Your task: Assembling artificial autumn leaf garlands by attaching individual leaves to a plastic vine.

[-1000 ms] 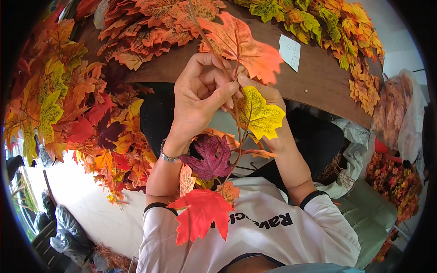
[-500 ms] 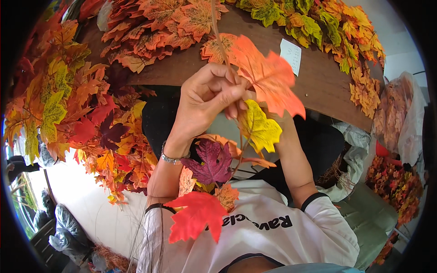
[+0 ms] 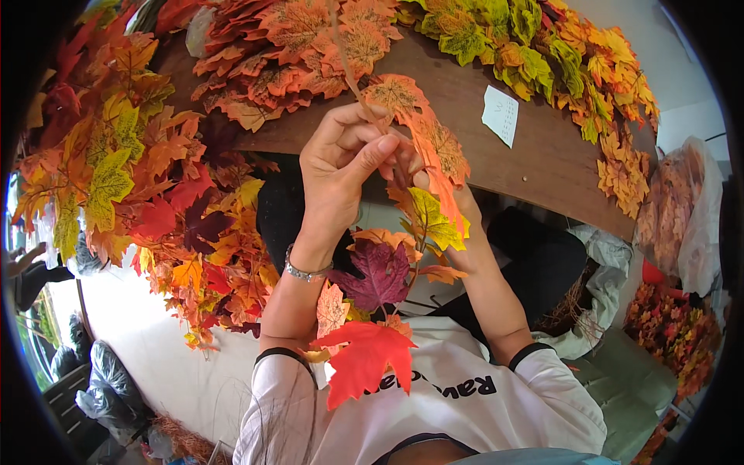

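Note:
My left hand (image 3: 341,174) is raised in front of me, its thumb and fingers pinched on the stem of an orange fake maple leaf (image 3: 430,143). My right hand (image 3: 430,182) sits just behind that leaf and is mostly hidden by it; it grips the top of a leafy branch (image 3: 391,287). The branch hangs down toward my chest and carries a yellow-green leaf (image 3: 434,221), a purple leaf (image 3: 380,275) and a red leaf (image 3: 364,356). A thin bare twig (image 3: 349,70) rises from between my fingers.
A brown wooden table (image 3: 480,147) runs across the top, ringed with heaps of orange, yellow and green leaves (image 3: 294,39). A white paper slip (image 3: 501,115) lies on it. More leafy branches (image 3: 147,201) pile at the left. Bags of leaves (image 3: 682,225) stand at the right.
The orange leaf has turned from flat and facing me to edge-on and folded downward. My left hand's fingers have closed tighter on its stem; the hanging branch has barely shifted.

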